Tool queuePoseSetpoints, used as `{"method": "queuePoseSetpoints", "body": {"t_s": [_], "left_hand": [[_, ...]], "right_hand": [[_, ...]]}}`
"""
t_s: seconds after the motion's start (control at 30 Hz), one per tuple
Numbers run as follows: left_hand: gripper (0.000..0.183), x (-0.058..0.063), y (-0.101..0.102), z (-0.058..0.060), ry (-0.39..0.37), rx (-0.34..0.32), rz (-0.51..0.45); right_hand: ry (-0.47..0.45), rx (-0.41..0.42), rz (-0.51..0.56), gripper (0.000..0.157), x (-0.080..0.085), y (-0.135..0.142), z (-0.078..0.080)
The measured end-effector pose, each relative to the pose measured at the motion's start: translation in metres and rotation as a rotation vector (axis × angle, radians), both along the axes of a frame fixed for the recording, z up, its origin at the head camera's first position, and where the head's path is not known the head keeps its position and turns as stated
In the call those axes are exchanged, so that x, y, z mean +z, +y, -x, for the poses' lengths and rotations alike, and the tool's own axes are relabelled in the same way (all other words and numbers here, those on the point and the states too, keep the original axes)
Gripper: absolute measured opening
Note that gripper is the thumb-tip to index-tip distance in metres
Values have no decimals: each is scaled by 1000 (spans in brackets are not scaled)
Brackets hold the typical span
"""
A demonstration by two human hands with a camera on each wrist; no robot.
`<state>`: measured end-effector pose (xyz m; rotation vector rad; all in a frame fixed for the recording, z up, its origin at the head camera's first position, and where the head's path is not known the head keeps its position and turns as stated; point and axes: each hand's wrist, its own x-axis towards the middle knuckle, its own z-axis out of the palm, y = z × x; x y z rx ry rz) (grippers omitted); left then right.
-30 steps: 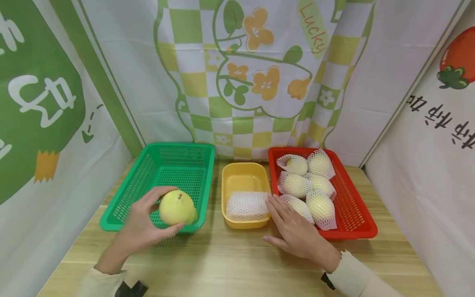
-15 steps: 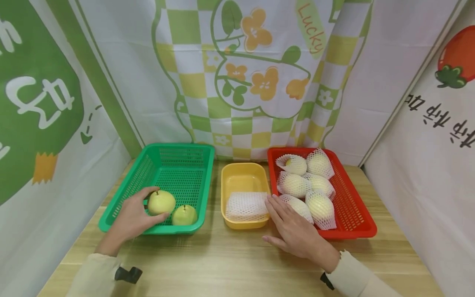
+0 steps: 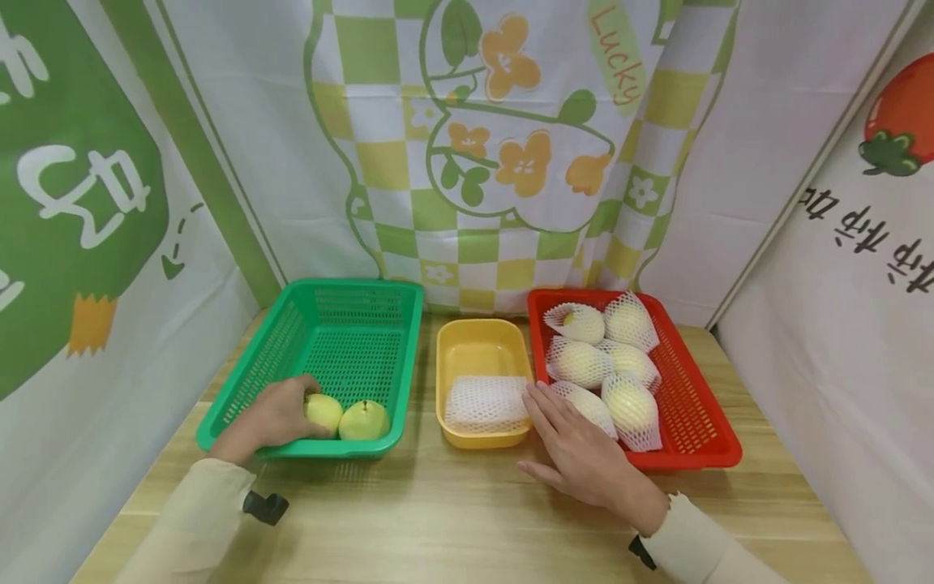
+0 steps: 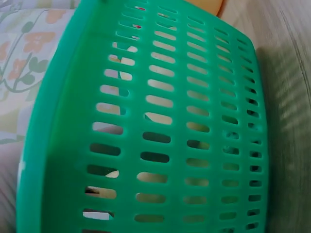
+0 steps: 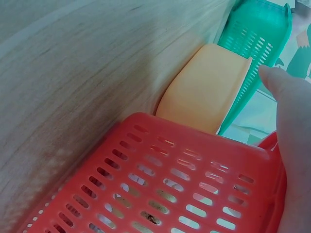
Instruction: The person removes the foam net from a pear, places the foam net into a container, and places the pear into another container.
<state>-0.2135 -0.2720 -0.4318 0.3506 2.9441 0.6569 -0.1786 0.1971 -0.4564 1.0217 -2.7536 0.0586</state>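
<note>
- Head view gives me the main change: the left hand (image 3: 280,414) has gone lower into the green basket (image 3: 343,448), and the bare pear (image 3: 323,414) it held up over the front a second ago is now down inside, at the near end.
- Half a second ago I saw that fruit higher, stem showing; now it sits level with the second pear (image 3: 364,421), on its left and seemingly touching, its stem out of my sight.
- The left fingers are curled round it, thumb on the near side. From the left wrist I get mostly slotted basket wall, so I cannot check the grip there.
- I see no change in the right hand (image 3: 584,454): fingers straight and together, thumb spread away, at the near left corner of the red basket (image 3: 686,461).
- Unmoved on the bench (image 3: 438,511): the yellow bin (image 3: 485,440) with white foam nets (image 3: 487,404), and six foam-netted pears (image 3: 631,410) in the red basket.
</note>
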Motion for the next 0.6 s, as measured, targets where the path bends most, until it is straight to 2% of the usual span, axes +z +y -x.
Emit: {"method": "queuePoseSetpoints", "body": {"t_s": [0.23,0.6], "left_hand": [[72,2,1,9,-76,-46,67],[68,13,2,8,-143,-87,141]], "right_hand": [[13,3,-3,94,-2,1,1],[6,-3,8,94,-1,0,0]]}}
